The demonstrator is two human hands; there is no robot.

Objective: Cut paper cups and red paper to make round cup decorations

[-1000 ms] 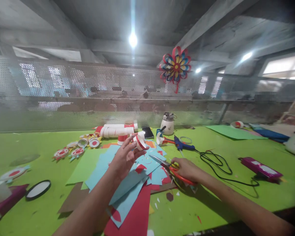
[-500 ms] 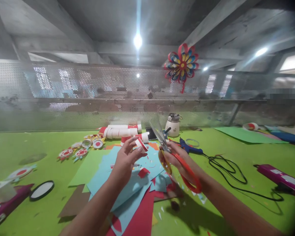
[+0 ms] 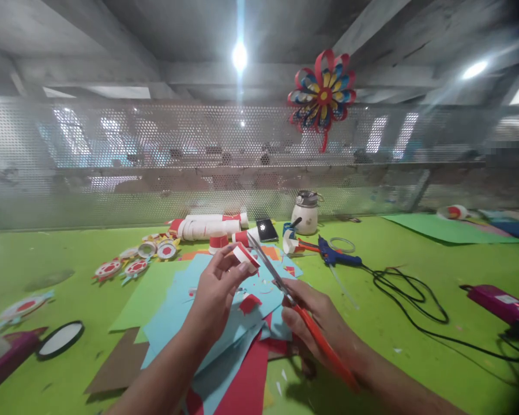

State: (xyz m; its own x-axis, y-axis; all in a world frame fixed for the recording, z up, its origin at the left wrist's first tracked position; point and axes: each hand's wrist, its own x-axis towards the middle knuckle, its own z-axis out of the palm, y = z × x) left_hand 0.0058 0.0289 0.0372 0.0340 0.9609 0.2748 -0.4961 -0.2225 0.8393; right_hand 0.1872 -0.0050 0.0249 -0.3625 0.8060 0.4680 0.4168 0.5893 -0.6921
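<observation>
Between left hand [image 3: 218, 288] fingertips, paper cup [image 3: 245, 257]

A bright ceiling lamp [image 3: 239, 56] flares with a vertical streak, another glares at upper right, the green table [image 3: 415, 276] is evenly lit with soft shadows, and the edges bend, blur and darken.

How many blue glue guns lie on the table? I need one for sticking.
1: the blue glue gun lies on the green table, right of the paper pile, black cord trailing right. Others may be hidden.
</observation>
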